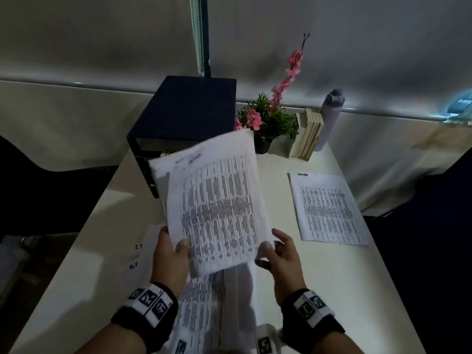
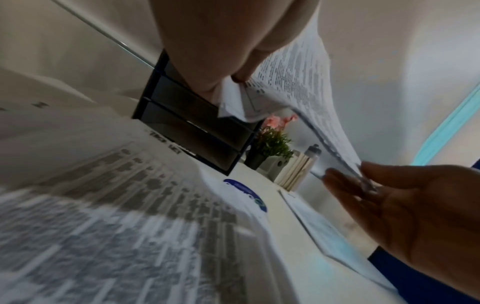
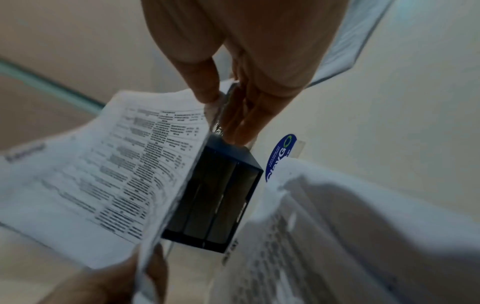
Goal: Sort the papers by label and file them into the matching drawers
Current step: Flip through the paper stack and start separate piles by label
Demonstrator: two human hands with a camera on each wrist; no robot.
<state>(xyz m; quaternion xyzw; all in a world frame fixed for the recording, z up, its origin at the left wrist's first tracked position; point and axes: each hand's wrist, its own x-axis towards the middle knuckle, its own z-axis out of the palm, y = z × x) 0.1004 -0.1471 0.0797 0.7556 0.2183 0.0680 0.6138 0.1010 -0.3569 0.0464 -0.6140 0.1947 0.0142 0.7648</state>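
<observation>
Two hands on one printed sheet, lifted over the desk.

My left hand (image 1: pixel 169 254) pinches the sheet (image 1: pixel 217 205) at its near left corner, thumb on top, with more pages behind it; my right hand (image 1: pixel 281 254) nips the near right corner between thumb and fingers. It hangs tilted in front of the dark drawer unit (image 1: pixel 184 116). Another printed page (image 1: pixel 329 208) lies flat on the table (image 1: pixel 332 290) to the right, more papers (image 1: pixel 217 302) below my wrists.
</observation>
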